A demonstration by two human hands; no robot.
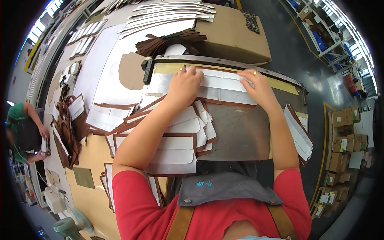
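My left hand (184,84) and my right hand (258,87) both press flat on white, brown-edged leather pieces (224,82) laid side by side along a metal bar (224,62) at the far edge of a metal work plate (236,128). Fingers of both hands are spread on the pieces. A yellow tape strip (282,85) runs under the bar. A fanned stack of the same white pieces (176,140) lies under my left forearm. Another small stack (298,134) sits by my right forearm.
A cardboard box (232,34) with long white strips on top stands behind the bar, beside a heap of brown leather straps (172,42). More white pieces and brown scraps (68,132) cover the bench on the left. A person in green (22,128) works at far left. Stacked cartons (342,148) stand on the floor right.
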